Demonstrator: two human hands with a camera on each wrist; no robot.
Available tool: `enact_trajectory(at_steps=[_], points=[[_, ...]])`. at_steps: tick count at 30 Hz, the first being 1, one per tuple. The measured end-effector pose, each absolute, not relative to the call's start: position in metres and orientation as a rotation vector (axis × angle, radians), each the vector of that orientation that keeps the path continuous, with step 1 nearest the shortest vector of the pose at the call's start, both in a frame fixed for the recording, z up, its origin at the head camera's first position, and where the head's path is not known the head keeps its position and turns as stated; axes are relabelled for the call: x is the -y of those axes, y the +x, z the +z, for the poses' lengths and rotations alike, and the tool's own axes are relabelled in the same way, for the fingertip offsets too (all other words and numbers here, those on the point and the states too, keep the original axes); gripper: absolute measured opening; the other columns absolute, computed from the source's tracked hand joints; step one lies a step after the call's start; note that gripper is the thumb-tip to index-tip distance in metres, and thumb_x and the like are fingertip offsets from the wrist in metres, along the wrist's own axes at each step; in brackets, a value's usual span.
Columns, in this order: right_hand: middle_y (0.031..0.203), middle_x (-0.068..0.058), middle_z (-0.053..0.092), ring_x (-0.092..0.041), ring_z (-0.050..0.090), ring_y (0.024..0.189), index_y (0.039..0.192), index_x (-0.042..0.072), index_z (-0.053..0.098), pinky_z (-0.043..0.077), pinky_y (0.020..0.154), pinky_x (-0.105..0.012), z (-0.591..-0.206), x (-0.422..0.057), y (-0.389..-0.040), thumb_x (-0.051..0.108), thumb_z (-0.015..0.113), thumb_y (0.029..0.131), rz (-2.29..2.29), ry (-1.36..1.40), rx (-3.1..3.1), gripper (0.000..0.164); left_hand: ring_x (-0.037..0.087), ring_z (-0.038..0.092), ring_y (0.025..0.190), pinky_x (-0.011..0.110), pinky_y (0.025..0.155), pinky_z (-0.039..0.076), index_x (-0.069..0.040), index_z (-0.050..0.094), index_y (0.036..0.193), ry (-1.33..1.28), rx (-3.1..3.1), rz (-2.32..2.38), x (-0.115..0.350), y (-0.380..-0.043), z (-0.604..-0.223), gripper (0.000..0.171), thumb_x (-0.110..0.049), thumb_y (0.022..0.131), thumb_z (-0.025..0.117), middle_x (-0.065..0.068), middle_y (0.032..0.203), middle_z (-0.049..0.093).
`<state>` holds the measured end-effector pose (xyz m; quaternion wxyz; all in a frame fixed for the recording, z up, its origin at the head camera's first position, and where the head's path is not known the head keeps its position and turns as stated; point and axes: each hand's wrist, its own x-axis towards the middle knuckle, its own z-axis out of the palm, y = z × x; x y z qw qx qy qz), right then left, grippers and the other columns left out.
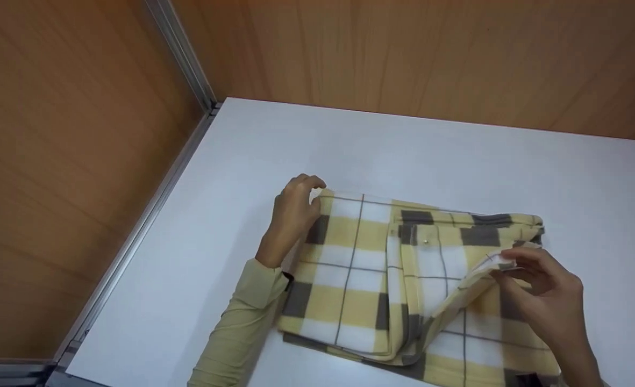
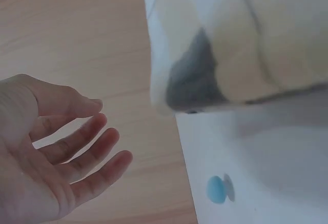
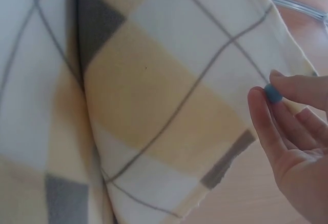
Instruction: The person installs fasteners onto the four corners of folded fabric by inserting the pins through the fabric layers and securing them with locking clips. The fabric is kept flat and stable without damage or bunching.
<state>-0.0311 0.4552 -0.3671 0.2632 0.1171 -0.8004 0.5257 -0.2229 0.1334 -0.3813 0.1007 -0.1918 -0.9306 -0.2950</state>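
Observation:
In the head view a yellow, white and grey checked fleece blanket [image 1: 344,269] lies folded in layers. My left hand [image 1: 294,212] is at its far left corner, thumb and fingers bent loosely. In the left wrist view that hand [image 2: 66,147] shows nothing between its fingers, apart from the blanket's corner [image 2: 195,75]. My right hand [image 1: 546,295] pinches a lifted flap of the blanket between thumb and fingers. In the right wrist view a small blue piece [image 3: 273,93] shows between thumb and index finger of the right hand [image 3: 300,142], beside the blanket's edge [image 3: 246,80].
The blanket lies on a white table [image 1: 150,301]. Wooden panels [image 1: 403,59] stand along its back and left, with a metal rail [image 1: 134,231] at the left edge. A small blue oval thing [image 2: 216,189] is on a white surface in the left wrist view.

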Motion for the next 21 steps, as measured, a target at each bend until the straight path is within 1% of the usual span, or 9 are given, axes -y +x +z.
enact_trajectory(at_steps=[5,9,14,18,21], points=[[0.092,-0.024,0.053,-0.017,0.060,0.082,0.097,-0.016,0.055,0.049,0.067,-0.022,-0.365,-0.455,-0.031,-0.032,0.058,0.057,1.400,0.295,2.187,0.043,0.021,0.054,0.087,0.036,0.060,0.047,-0.008,0.066,0.096,-0.439,2.845,-0.826,-0.122,-0.238,-0.388,0.027,0.005,0.073,0.058,0.007,0.093,0.059],[0.092,-0.023,0.054,-0.017,0.059,0.083,0.097,-0.016,0.055,0.049,0.067,-0.022,-0.364,-0.456,-0.029,-0.032,0.059,0.057,1.398,0.288,2.189,0.043,0.021,0.054,0.086,0.036,0.061,0.047,-0.008,0.066,0.095,-0.403,2.866,-0.817,-0.116,-0.246,-0.393,0.026,0.005,0.073,0.058,0.009,0.094,0.060],[0.091,-0.025,0.053,-0.018,0.060,0.081,0.097,-0.019,0.053,0.049,0.068,-0.023,-0.365,-0.457,-0.028,-0.033,0.056,0.058,1.472,0.359,2.119,0.042,0.021,0.053,0.082,0.035,0.059,0.046,-0.008,0.066,0.093,-0.379,2.899,-0.782,-0.108,-0.253,-0.400,0.027,0.006,0.072,0.056,0.010,0.092,0.060],[0.093,-0.025,0.053,-0.017,0.060,0.082,0.099,-0.019,0.053,0.049,0.068,-0.023,-0.366,-0.456,-0.026,-0.032,0.057,0.058,1.440,0.341,2.148,0.043,0.021,0.051,0.076,0.034,0.055,0.044,-0.007,0.066,0.094,-0.336,2.995,-0.745,-0.101,-0.259,-0.405,0.029,0.005,0.071,0.055,0.013,0.096,0.059],[0.094,-0.025,0.052,-0.017,0.060,0.084,0.099,-0.017,0.053,0.049,0.067,-0.023,-0.365,-0.455,-0.026,-0.032,0.059,0.057,1.398,0.309,2.189,0.045,0.022,0.051,0.078,0.035,0.057,0.044,-0.006,0.067,0.094,-0.294,3.049,-0.741,-0.097,-0.261,-0.408,0.028,0.005,0.071,0.055,0.013,0.099,0.059]])
